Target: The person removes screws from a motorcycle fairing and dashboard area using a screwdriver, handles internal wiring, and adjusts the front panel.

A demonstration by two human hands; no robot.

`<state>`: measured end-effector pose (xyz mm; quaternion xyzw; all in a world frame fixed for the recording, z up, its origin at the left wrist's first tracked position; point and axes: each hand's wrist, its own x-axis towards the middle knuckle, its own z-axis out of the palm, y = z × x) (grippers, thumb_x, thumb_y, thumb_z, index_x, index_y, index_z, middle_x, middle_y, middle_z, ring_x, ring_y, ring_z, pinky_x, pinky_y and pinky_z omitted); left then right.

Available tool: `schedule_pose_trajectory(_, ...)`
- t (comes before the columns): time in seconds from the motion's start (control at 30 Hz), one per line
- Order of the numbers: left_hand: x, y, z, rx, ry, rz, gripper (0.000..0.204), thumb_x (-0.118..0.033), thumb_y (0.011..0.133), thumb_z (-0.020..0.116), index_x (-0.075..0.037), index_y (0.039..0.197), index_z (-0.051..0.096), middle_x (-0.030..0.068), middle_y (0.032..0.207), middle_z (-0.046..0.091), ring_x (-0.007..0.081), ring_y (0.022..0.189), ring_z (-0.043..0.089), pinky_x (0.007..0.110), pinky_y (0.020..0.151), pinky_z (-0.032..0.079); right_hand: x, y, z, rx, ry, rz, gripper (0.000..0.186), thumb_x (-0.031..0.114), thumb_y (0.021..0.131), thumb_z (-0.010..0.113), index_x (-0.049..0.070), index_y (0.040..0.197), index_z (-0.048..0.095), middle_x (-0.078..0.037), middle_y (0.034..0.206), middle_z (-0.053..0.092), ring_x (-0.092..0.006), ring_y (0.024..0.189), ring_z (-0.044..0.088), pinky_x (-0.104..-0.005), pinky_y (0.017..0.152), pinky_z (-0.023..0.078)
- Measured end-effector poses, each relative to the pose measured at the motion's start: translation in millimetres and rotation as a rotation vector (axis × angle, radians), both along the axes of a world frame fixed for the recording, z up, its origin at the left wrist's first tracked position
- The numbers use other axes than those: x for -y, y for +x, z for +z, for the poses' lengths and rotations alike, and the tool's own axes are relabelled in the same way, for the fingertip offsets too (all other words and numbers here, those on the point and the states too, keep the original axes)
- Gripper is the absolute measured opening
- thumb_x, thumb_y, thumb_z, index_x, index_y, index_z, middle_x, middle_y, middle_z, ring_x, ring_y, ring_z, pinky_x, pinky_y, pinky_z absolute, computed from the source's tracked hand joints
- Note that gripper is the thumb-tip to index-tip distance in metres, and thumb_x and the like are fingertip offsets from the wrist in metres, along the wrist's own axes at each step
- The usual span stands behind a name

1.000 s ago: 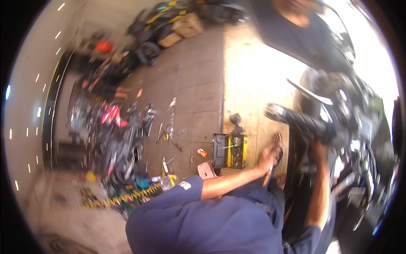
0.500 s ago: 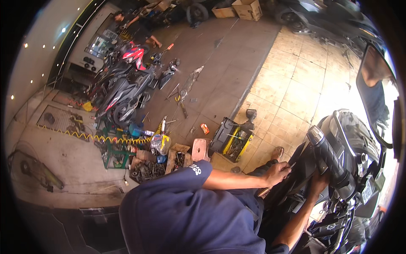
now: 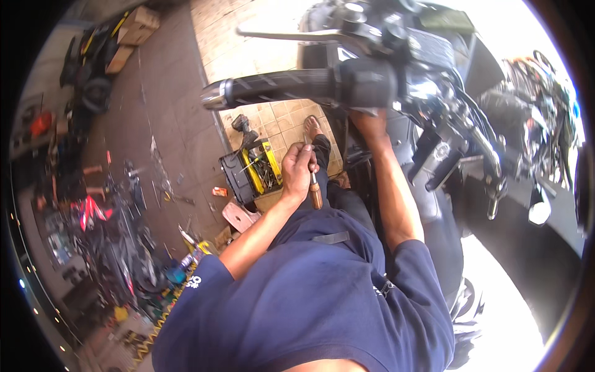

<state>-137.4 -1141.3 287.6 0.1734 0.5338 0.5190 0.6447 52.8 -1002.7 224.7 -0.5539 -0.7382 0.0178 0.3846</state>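
My left hand point(image 3: 297, 172) is closed on a screwdriver point(image 3: 315, 195) with a worn wooden handle, its handle pointing down in front of my body. My right hand point(image 3: 370, 127) reaches under the motorbike's handlebar, beside dark bodywork; its fingers are hidden. Above both hands runs the black handlebar grip point(image 3: 279, 88) with a bright metal end and a lever point(image 3: 291, 33) beyond it. The control cluster and hoses point(image 3: 446, 111) continue to the right.
An open black-and-yellow toolbox point(image 3: 242, 177) stands on the floor left of my foot point(image 3: 313, 128). A pink block point(image 3: 238, 216), scattered tools and a partly stripped red-and-black scooter point(image 3: 130, 248) lie farther left. Cardboard boxes point(image 3: 137, 26) are at the upper left.
The view has turned, bringing the handlebar to the top centre and the shop leftward. My left hand still holds the screwdriver, now more upright; my right hand remains under the handlebar.
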Motion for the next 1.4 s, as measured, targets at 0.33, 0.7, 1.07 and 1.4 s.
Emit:
schedule_pose_trajectory(0.33,-12,29,55,-0.107,-0.017,-0.449,0.022,-0.026,0.104,0.054,-0.009,0.091,0.059,-0.0061,0.063,0.044,0.0029,0.052,0.038,0.022,0.045,0.031,131,14,102,-0.51,-0.347,0.07,0.014,0.003,0.077,0.073,0.002,0.084,0.061,-0.014,0.077,0.06,-0.0322,0.067,0.062,-0.0405,0.06,0.05)
schedule_pose_trajectory(0.7,1,77,69,-0.115,0.152,-1.046,0.028,-0.023,0.105,0.05,-0.006,0.084,0.057,-0.0048,0.06,0.044,0.0049,0.047,0.039,0.023,0.043,0.032,206,73,140,-0.866,-0.54,0.133,0.023,0.008,0.088,0.071,0.003,0.11,0.068,-0.008,0.092,0.066,-0.0169,0.077,0.065,-0.0338,0.068,0.054)
schedule_pose_trajectory(1.07,1,65,65,0.36,-0.383,-0.753,0.029,-0.03,0.106,0.048,-0.006,0.093,0.056,-0.0047,0.055,0.03,0.0057,0.043,0.027,0.022,0.041,0.024,133,173,263,-0.747,-0.154,-0.322,0.011,0.006,0.088,0.068,-0.001,0.096,0.07,-0.006,0.075,0.067,-0.0069,0.067,0.061,-0.0244,0.061,0.049)
schedule_pose_trajectory(1.4,50,43,17,0.673,-0.407,-0.719,0.017,-0.02,0.101,0.057,-0.004,0.106,0.058,0.0056,0.082,0.058,0.0156,0.069,0.056,0.029,0.065,0.048,-82,192,221,-0.232,-0.326,-0.22,0.027,0.027,0.09,0.07,0.007,0.108,0.073,-0.019,0.103,0.072,-0.0322,0.097,0.07,-0.0421,0.086,0.054)
